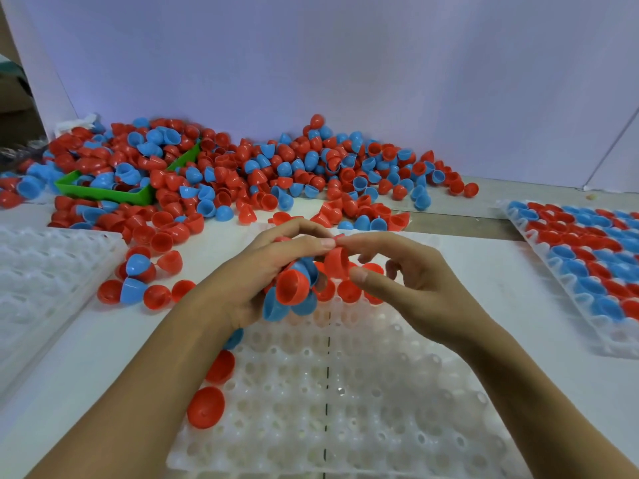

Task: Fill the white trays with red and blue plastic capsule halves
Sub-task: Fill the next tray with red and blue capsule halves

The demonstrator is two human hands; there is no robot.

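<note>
Head view: left grip (276, 267) clutches several capsule halves (292, 288), right grip (390, 271) pinches one red half (336, 262); three white trays (345, 392).

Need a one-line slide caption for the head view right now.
Left hand holds a bunch of capsule halves while right hand pinches a red half above the mostly unfilled white tray.

Assembly workbench: capsule-half heap (242, 167), stacked white trays (345, 392).
</note>
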